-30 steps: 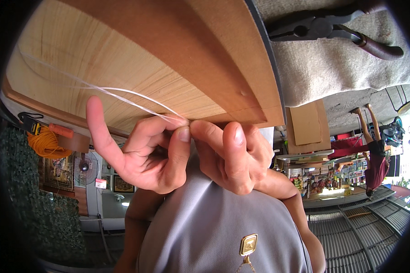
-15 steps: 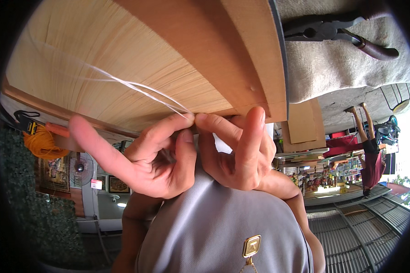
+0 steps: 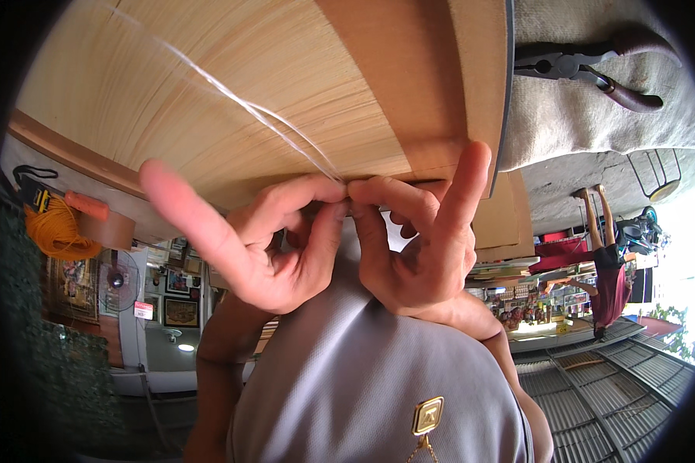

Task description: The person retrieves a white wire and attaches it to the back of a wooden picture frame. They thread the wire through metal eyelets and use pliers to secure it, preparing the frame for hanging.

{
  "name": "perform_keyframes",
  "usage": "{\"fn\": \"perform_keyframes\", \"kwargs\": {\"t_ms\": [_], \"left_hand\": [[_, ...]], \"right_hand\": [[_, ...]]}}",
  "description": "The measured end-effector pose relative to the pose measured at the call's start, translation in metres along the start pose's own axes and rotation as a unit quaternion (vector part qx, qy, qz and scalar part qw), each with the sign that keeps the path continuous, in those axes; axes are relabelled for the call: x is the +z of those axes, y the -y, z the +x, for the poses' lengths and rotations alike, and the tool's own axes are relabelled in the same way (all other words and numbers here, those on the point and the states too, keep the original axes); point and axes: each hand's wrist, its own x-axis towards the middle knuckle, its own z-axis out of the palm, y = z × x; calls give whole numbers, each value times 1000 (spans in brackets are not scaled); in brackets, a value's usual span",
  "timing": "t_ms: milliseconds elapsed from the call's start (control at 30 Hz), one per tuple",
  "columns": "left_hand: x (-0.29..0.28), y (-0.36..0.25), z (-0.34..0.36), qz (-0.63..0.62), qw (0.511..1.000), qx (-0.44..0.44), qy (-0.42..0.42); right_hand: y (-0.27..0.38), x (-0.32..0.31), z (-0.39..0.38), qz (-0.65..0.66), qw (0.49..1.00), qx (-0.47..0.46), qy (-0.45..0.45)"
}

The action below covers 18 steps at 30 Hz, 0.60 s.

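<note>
White string [image 3: 247, 104] runs in two strands across the pale wood-grain panel [image 3: 208, 147] to my fingertips. Thumb and forefinger of my left hand [image 3: 278, 247] are pinched together at the string's near end. My right hand [image 3: 421, 239] pinches at the same spot, its fingertips touching or almost touching the left ones. One finger sticks out from each hand. The very end of the string, or any knot in it, is hidden between the fingertips. Both hands are just off the panel's near edge, in front of my grey top.
Brown boards [image 3: 394, 69] border the panel on the right. Beyond them, pliers [image 3: 567, 65] with dark handles lie on a beige cloth [image 3: 556, 127]. A bundle of orange cord [image 3: 54, 231] is at the left. In the distance at right is a person [image 3: 610, 285] in dark red.
My pinched hands have shifted slightly right and up in the picture, still together at the string. The panel, pliers and string have moved in view too.
</note>
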Motion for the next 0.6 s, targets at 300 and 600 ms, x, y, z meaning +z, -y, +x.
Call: {"fn": "perform_keyframes", "kwargs": {"t_ms": [300,600], "left_hand": [[33,2,-6,-3,992,46,-120],[59,-4,-10,34,965,41,-255]], "right_hand": [[-14,-2,0,2,996,-87,4],[-21,2,1,-60,982,-179,-25]]}}
